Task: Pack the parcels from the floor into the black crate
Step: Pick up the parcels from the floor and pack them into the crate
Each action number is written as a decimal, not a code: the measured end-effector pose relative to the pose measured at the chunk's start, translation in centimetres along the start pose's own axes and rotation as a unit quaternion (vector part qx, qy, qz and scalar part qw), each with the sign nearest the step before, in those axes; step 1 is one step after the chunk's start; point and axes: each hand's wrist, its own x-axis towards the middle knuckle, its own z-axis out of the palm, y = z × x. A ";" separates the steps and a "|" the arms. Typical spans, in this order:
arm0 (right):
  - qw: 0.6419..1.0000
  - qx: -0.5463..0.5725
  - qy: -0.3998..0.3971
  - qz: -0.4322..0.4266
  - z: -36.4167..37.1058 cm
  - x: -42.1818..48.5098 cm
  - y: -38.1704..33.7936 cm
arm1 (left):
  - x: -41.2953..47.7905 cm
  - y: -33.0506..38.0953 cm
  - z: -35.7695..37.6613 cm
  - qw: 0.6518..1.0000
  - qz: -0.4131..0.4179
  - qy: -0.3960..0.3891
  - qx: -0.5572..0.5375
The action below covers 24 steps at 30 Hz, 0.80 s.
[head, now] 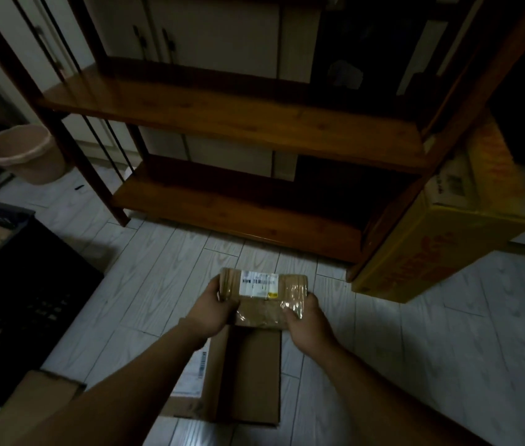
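A small brown taped parcel (264, 292) with a white label is held between both hands above the floor. My left hand (214, 309) grips its left end, fingers curled round the edge. My right hand (307, 321) grips its right end. Beneath my wrists a larger cardboard parcel (241, 375) lies flat on the tiled floor. Another cardboard box (42, 400) shows at the bottom left, partly hidden by my left arm. The black crate (26, 294) stands at the left edge, with something brown inside it.
A wooden shelf unit (232, 123) stands straight ahead. A yellow carton (441, 239) leans by its right post. A beige bucket (26, 152) sits at the far left. Pale floor tiles (447, 342) stretch to the right.
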 end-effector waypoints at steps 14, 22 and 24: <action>0.989 0.097 0.043 -0.104 -17.7 -25.8 -32.9 | -27.0 35.1 -15.4 0.996 0.079 0.026 0.020; 0.979 0.105 0.095 -0.149 -22.9 -40.2 -44.0 | -41.8 46.0 -21.5 0.989 0.137 0.042 0.047; 0.975 0.106 0.087 -0.173 -23.7 -42.3 -45.1 | -44.7 47.0 -22.1 0.985 0.155 0.057 0.046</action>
